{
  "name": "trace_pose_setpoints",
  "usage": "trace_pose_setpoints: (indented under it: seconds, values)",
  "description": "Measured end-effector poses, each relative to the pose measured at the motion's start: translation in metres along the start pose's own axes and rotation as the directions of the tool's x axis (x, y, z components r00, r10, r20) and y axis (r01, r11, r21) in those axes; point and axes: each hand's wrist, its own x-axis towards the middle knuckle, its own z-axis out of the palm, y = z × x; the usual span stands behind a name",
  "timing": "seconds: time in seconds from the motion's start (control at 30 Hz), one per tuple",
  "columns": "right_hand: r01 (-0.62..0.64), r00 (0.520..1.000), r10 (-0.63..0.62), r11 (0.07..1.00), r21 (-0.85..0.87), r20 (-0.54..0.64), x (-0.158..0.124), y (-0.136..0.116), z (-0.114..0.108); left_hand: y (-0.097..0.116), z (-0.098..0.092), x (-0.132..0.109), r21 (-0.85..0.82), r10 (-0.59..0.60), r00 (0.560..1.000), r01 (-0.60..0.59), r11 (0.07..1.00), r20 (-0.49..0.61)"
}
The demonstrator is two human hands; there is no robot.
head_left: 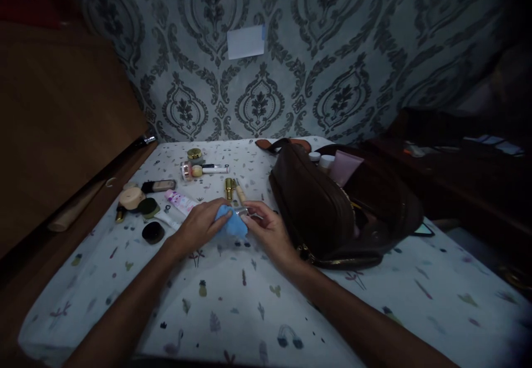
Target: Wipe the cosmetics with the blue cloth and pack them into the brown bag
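Note:
My left hand [201,225] is closed on a blue cloth [233,225] at the middle of the white patterned sheet [249,307]. Pressed against that cloth is a small shiny silver item [242,211], pinched in the fingers of my right hand [268,228]. Both hands meet just left of a dark brown open bag [332,213]. A gold tube [228,188] and a beige stick [240,190] lie just beyond my fingers.
Cosmetics lie scattered at the left: a pink tube [179,200], round compacts [132,197], a black lid [153,232], a foundation bottle [160,185], small jars [194,154]. Pink and white bottles [344,165] stick out of the bag. A wooden board [62,135] flanks the left; dark furniture stands right.

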Motion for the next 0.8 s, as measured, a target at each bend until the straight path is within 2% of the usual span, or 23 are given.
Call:
trace_pose_setpoints:
  seconds: [0.1, 0.2, 0.3, 0.43, 0.53, 0.63, 0.7, 0.8]
  values:
    - [0.041, 0.999, -0.041, 0.999, -0.011, 0.026, -0.001, -0.003, 0.000, 0.010, 0.005, -0.002, -0.001, 0.030, 0.997, -0.030, 1.000, -0.071]
    - [0.053, 0.996, -0.051, 0.998, -0.022, 0.069, -0.002, -0.006, -0.002, 0.016, 0.002, -0.002, 0.017, 0.012, 0.999, -0.011, 1.000, -0.048]
    - [0.070, 0.990, -0.063, 0.996, -0.053, 0.128, -0.003, -0.011, -0.003, 0.018, -0.007, -0.001, -0.026, -0.040, 0.999, 0.041, 0.999, 0.022]
    - [0.091, 0.972, -0.073, 0.993, -0.071, 0.224, -0.004, -0.021, -0.004, 0.015, -0.018, 0.001, -0.245, -0.118, 0.984, 0.148, 0.958, 0.134]
    - [0.103, 0.955, -0.076, 0.991, -0.082, 0.286, -0.004, -0.028, -0.005, 0.010, -0.023, 0.000, -0.399, -0.204, 0.945, 0.295, 0.868, 0.255]
    - [0.100, 0.945, -0.069, 0.992, -0.081, 0.320, -0.004, -0.029, -0.006, 0.005, -0.022, -0.001, -0.480, -0.247, 0.903, 0.400, 0.781, 0.351]
    - [0.089, 0.948, -0.060, 0.993, -0.080, 0.314, -0.004, -0.027, -0.006, 0.001, -0.018, -0.001, -0.483, -0.233, 0.905, 0.392, 0.783, 0.357]
    - [0.067, 0.971, -0.052, 0.996, -0.058, 0.232, -0.002, -0.020, -0.005, 0.000, -0.010, -0.001, -0.449, -0.155, 0.946, 0.274, 0.851, 0.284]
